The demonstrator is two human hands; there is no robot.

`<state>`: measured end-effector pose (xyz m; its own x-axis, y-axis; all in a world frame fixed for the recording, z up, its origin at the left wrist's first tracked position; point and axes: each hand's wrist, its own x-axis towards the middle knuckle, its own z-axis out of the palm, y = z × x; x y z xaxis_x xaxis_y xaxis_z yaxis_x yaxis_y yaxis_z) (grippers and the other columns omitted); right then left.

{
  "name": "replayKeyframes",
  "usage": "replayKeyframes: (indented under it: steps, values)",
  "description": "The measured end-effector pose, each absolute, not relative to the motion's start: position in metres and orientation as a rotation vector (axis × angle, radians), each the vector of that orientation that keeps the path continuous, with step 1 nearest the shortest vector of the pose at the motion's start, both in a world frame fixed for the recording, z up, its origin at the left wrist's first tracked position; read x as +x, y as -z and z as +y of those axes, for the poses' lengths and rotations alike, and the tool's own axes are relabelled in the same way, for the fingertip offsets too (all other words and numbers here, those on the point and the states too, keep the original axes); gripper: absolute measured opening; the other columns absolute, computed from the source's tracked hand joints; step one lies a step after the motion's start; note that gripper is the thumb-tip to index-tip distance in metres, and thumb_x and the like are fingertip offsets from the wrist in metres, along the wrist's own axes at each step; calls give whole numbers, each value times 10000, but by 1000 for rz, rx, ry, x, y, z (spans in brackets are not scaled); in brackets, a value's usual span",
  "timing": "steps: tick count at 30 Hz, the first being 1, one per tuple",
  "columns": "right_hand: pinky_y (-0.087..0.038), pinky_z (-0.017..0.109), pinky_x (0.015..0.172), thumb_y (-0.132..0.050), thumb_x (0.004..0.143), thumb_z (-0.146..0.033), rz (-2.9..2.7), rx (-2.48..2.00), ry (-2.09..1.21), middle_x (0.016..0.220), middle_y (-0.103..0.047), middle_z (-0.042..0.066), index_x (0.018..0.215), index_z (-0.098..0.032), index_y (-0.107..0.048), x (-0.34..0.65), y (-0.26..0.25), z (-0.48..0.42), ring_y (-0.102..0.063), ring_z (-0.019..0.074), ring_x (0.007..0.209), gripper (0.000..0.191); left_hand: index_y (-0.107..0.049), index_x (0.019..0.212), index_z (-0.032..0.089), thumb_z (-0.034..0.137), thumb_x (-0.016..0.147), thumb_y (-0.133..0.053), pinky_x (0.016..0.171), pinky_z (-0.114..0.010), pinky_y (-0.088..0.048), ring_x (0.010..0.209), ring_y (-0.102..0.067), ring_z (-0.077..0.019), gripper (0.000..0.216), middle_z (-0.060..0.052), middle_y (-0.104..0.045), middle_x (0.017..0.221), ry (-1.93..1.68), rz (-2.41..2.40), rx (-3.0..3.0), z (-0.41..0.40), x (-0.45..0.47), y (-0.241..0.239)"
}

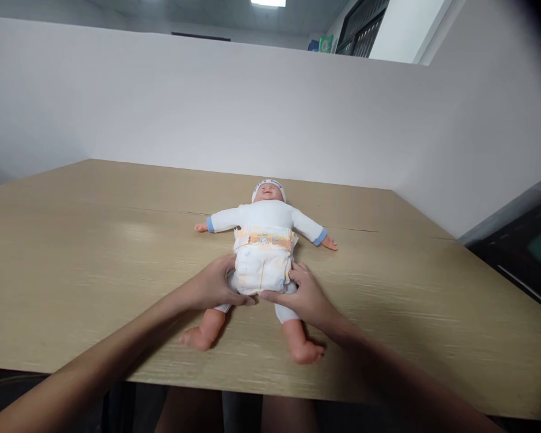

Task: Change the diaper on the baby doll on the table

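Note:
A baby doll lies on its back with its head away from me, arms spread and legs apart toward me. It wears a white outfit with blue cuffs and a white cap. Over the outfit, a white diaper with an orange printed waistband is wrapped round its hips. My left hand curls round the diaper's left leg edge, thumb near the crotch. On the other side my right hand grips the right leg edge, its thumb pointing inward. Fingertips of both hands are partly hidden behind the doll's hips.
The doll rests on a wide wooden table with its near edge close to my legs. A white partition rises behind it. At the far right stands a dark, screen-like object.

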<state>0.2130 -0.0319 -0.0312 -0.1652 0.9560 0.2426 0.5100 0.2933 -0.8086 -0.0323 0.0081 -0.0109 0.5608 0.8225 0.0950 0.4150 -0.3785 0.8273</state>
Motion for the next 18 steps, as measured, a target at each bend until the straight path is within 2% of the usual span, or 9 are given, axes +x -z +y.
replayKeyframes:
  steps: [4,9,18]
  values:
    - [-466,484,1041,-935,712,-439,-1813,-1317,-822,1173,-747,68,987,-270,-844,216,34,-29,-586,328,1161,336,-737,1137,180,297,677,-887,879,-389,-554,1029,-690,-298,498,-64,-764,1127,-656,1020,2017,10,-33,12]
    - [-476,473,1045,-927,721,-442,-1828,-1264,-898,1149,-736,75,1018,-268,-849,222,31,-26,-602,324,1160,354,-746,1161,182,286,740,-846,950,-399,-548,1075,-689,-292,445,-59,-767,1148,-620,873,1926,14,-38,5]
    - [-444,481,1127,-901,767,-435,-1834,-1095,-932,1271,-719,67,1116,-280,-824,232,34,-22,-595,322,1259,389,-774,1150,206,329,795,-858,1063,-407,-515,1254,-656,-318,385,-54,-746,1303,-589,709,1795,19,-47,6]
